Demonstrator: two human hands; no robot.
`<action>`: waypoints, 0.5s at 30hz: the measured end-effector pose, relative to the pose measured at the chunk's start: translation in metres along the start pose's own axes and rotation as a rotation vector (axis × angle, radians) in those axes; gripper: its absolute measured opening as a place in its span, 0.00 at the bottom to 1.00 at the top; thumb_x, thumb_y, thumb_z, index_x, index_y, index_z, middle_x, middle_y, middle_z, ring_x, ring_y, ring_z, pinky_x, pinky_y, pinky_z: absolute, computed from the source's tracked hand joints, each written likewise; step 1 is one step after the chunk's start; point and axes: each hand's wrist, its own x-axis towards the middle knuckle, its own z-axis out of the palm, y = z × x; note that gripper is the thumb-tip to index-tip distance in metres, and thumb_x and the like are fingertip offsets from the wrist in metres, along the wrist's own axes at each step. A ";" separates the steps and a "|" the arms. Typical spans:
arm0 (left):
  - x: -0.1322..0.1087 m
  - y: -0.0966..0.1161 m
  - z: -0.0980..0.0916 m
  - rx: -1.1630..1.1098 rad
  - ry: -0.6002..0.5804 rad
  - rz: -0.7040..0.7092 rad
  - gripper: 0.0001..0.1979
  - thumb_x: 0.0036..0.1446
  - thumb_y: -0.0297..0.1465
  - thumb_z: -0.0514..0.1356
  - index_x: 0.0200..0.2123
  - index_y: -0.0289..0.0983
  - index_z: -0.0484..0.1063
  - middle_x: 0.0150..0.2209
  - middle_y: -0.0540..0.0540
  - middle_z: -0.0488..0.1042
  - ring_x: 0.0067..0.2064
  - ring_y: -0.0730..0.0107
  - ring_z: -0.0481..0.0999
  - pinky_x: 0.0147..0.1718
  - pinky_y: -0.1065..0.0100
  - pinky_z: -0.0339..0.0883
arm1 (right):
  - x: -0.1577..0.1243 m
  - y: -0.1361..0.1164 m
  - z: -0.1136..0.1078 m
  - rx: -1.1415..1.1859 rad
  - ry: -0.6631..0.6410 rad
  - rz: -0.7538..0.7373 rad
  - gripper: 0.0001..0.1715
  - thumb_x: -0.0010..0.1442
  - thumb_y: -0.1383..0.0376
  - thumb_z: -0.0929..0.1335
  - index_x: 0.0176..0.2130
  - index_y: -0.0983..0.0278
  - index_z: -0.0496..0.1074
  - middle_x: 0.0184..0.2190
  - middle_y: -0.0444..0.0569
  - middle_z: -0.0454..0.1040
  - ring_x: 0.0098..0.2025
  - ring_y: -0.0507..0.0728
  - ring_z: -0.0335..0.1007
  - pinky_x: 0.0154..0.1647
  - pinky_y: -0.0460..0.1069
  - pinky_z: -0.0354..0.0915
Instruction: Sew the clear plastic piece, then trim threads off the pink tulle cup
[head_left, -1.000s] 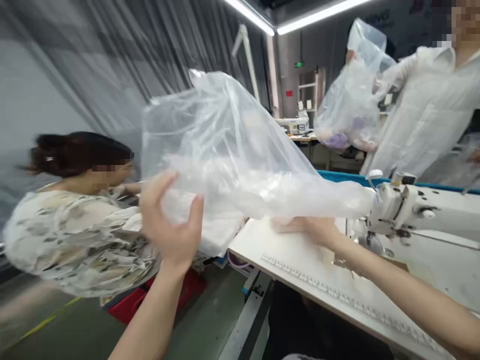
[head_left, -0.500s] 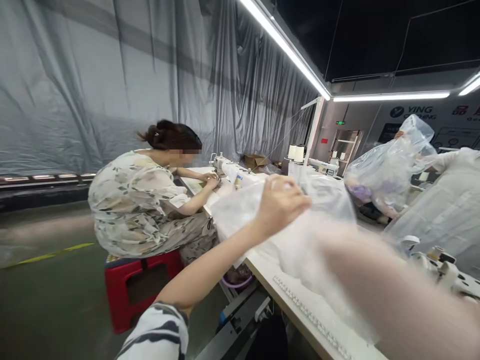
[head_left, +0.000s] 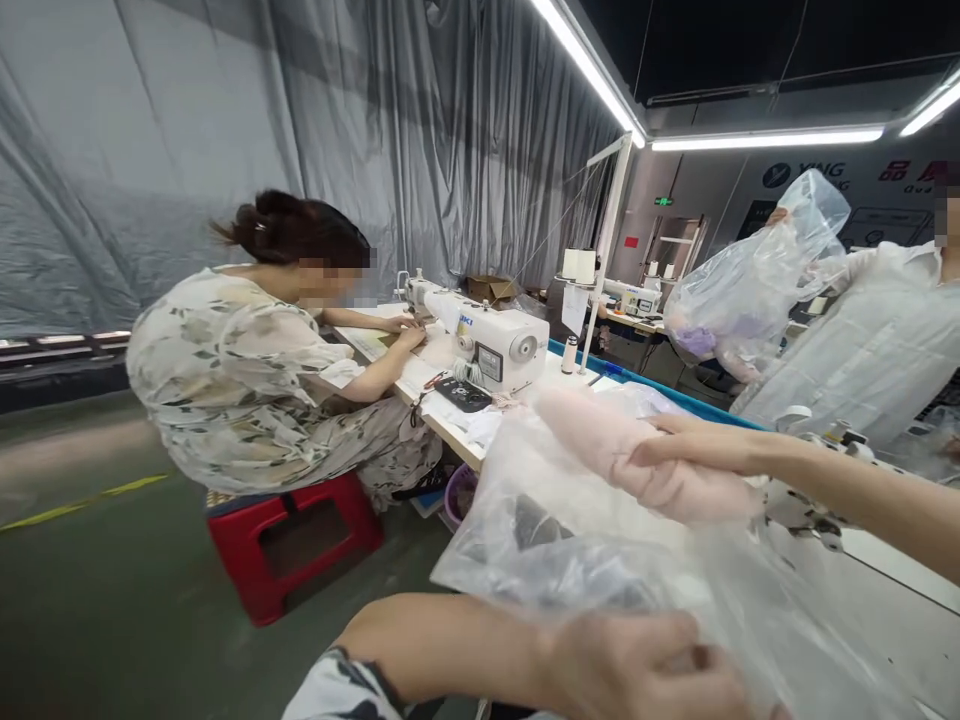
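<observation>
My right hand (head_left: 679, 445) reaches in from the right edge, its fingers wrapped over a bundle of pale pink fabric (head_left: 607, 440). Under the bundle, a large clear plastic bag (head_left: 517, 540) spreads across the near end of the white table. At the bottom of the view my left hand (head_left: 645, 665) is slightly blurred, its fingers curled and closed on the near edge of the bag. Dark shapes show faintly through the plastic.
A co-worker (head_left: 232, 380) sits on a red stool (head_left: 300, 540) at a white sewing machine (head_left: 487, 335). On the right another person lifts a filled plastic bag (head_left: 757, 280). A second machine (head_left: 817, 510) stands near my right arm, and a purple basket (head_left: 459, 495) sits below the table.
My left hand has dropped from above the table to the bottom of the view. The plastic bag has come down with it, and the pink fabric now shows in my right hand.
</observation>
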 end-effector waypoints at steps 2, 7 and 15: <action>0.000 0.009 -0.013 -0.008 -0.148 -0.123 0.09 0.55 0.29 0.64 0.38 0.47 0.82 0.27 0.52 0.62 0.29 0.82 0.64 0.20 0.76 0.57 | 0.001 0.004 -0.009 -0.189 0.005 -0.046 0.19 0.57 0.54 0.68 0.44 0.62 0.75 0.37 0.50 0.80 0.36 0.60 0.76 0.38 0.52 0.71; 0.005 -0.001 -0.021 -0.015 -0.353 -0.244 0.20 0.60 0.34 0.61 0.55 0.39 0.74 0.33 0.49 0.68 0.32 0.76 0.68 0.28 0.70 0.62 | -0.006 0.006 -0.048 -0.526 0.297 -0.108 0.31 0.52 0.70 0.69 0.56 0.71 0.68 0.55 0.66 0.72 0.61 0.75 0.62 0.60 0.71 0.53; 0.013 -0.032 0.004 -0.010 -0.230 -0.194 0.25 0.60 0.36 0.62 0.61 0.43 0.68 0.36 0.51 0.73 0.36 0.75 0.68 0.31 0.70 0.62 | 0.000 0.006 -0.071 -0.644 0.347 -0.037 0.24 0.61 0.64 0.59 0.17 0.69 0.65 0.43 0.56 0.80 0.68 0.57 0.52 0.49 0.49 0.66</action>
